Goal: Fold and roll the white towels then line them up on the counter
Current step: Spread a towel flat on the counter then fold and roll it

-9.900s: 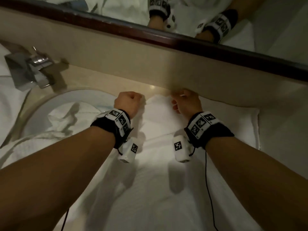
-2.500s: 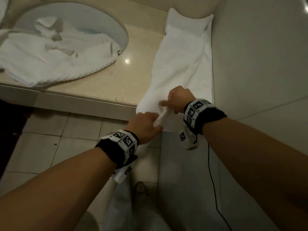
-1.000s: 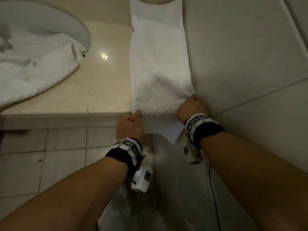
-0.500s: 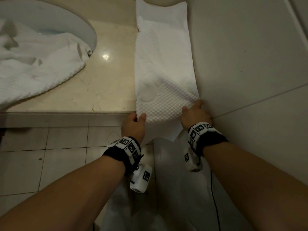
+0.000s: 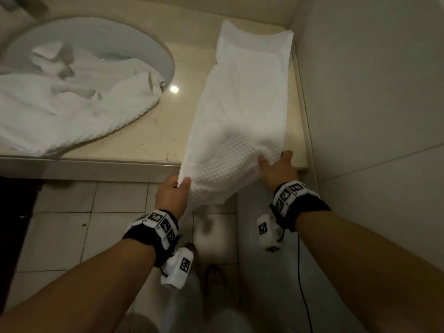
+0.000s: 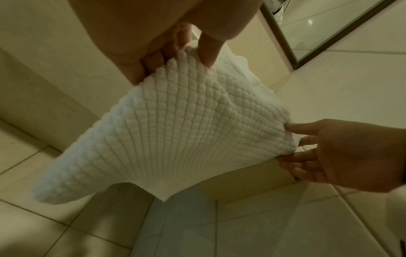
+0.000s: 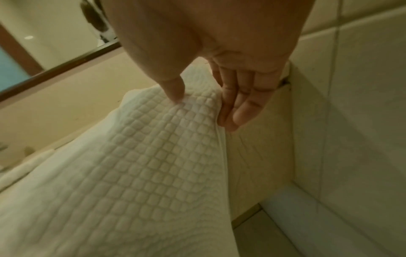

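Where the left hand pinches, the towel's corner is hidden.

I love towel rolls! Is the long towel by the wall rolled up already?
No, the long towel lies stretched out in a strip on the counter, its near end off the edge, pinched by the left hand.

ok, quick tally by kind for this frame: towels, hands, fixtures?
White towels: 2, the folded towel and the crumpled towel
Hands: 2, left hand and right hand
Sink: 1
Counter: 1
Total: 6
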